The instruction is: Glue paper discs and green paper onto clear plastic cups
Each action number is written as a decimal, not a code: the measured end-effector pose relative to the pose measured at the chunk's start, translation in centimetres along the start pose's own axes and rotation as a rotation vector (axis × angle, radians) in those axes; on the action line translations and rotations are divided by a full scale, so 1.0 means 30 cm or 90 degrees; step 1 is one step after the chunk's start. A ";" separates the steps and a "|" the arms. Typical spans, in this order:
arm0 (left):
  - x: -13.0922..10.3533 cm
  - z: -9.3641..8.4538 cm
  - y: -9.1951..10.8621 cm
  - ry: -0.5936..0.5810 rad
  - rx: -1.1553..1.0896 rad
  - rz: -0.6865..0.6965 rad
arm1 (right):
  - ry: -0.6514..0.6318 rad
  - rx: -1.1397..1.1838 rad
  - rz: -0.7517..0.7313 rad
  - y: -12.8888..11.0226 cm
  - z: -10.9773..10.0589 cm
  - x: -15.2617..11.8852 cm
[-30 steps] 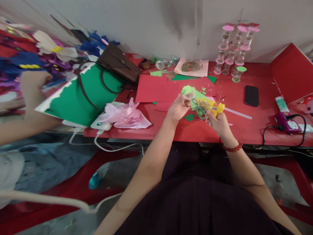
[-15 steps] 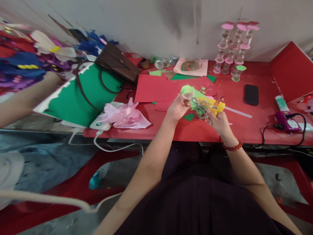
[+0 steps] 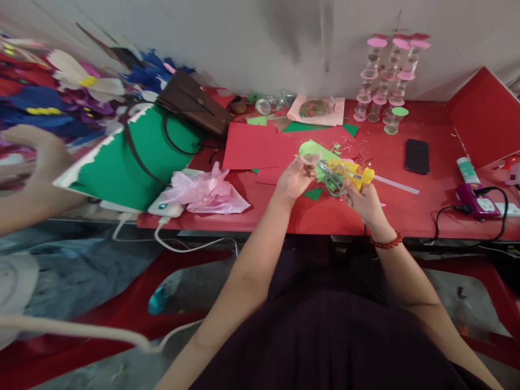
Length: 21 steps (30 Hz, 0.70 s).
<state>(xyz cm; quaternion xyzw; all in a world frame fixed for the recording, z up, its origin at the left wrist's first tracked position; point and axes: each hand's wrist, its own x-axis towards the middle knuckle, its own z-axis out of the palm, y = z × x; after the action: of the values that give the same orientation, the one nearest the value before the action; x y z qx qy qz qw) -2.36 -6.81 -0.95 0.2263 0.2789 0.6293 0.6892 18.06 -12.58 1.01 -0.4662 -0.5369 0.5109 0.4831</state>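
Observation:
Over the red table, my right hand (image 3: 361, 197) is closed round a yellow hot glue gun (image 3: 350, 172), with a clear glue stick (image 3: 396, 184) poking out of its back. The gun's nozzle points left, close to a small clear plastic cup (image 3: 312, 158). My left hand (image 3: 294, 177) pinches that cup between thumb and fingers. Behind and below the gun lie scissors with grey-green handles (image 3: 333, 185). Light green paper (image 3: 311, 146) is under both hands, on top of red paper sheets (image 3: 252, 146).
Clear cup towers with pink discs (image 3: 379, 73) stand by the wall. A black phone (image 3: 417, 156) and a purple socket block (image 3: 479, 205) are on the right. Leftward are a pink plastic bag (image 3: 209, 192), a brown bag (image 3: 197, 103) and another person's arm (image 3: 34, 168).
My hands, the glue gun and the cup have hardly moved. At the left, the other person's hand has drawn back toward the left edge, away from the green board.

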 end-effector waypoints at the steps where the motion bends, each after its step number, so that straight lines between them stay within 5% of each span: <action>1: 0.000 0.000 0.000 0.001 0.002 -0.001 | 0.001 -0.003 -0.002 0.002 -0.001 0.000; 21: 0.003 0.003 -0.004 0.023 0.007 0.006 | 0.008 -0.015 -0.010 -0.011 -0.008 0.003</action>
<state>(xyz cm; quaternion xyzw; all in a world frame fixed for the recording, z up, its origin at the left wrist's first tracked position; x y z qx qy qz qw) -2.21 -6.72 -0.97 0.2198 0.2936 0.6351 0.6798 18.28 -12.48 1.35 -0.4709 -0.5437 0.4976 0.4847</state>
